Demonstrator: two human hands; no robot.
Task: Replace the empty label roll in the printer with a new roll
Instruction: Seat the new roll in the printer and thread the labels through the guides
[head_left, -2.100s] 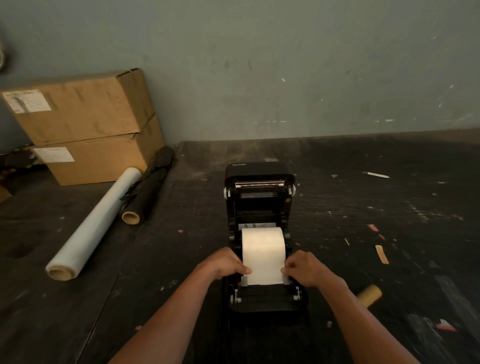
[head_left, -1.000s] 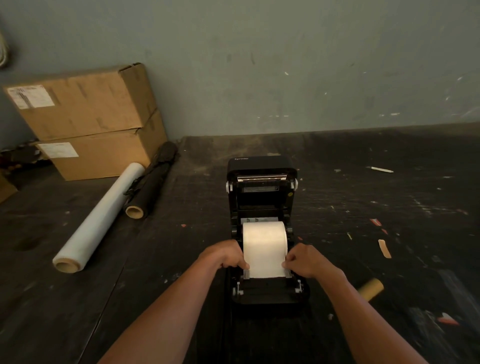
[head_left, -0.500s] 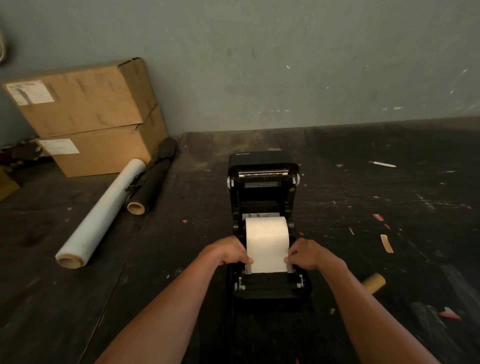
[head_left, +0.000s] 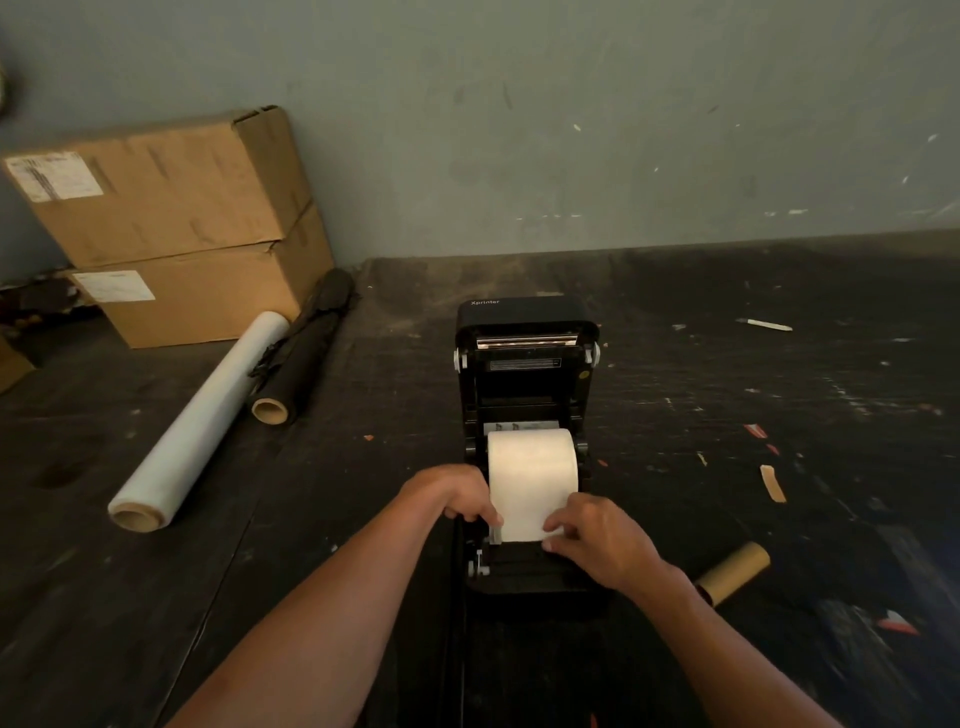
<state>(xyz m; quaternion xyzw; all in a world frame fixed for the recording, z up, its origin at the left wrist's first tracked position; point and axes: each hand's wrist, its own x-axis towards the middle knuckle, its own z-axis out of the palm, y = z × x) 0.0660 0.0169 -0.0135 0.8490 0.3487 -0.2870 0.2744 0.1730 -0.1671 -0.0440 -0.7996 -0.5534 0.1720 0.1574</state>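
A black label printer (head_left: 524, 364) stands open on the dark floor, its lid tipped back. A full white label roll (head_left: 532, 473) sits in its bay with the paper's free end drawn toward me. My left hand (head_left: 457, 496) grips the printer's left side beside the roll, fingers curled by the paper's left edge. My right hand (head_left: 597, 535) pinches the paper's front right corner. An empty brown cardboard core (head_left: 735, 571) lies on the floor to the right of the printer.
Two stacked cardboard boxes (head_left: 171, 223) stand against the wall at the left. A roll of clear stretch film (head_left: 197, 426) and a black roll (head_left: 301, 348) lie in front of them. Scraps and a small white stick (head_left: 766, 325) are scattered on the floor to the right.
My right hand has shifted inward and down onto the paper's front right corner. The left hand stays at the roll's left side. The view has drifted slightly.
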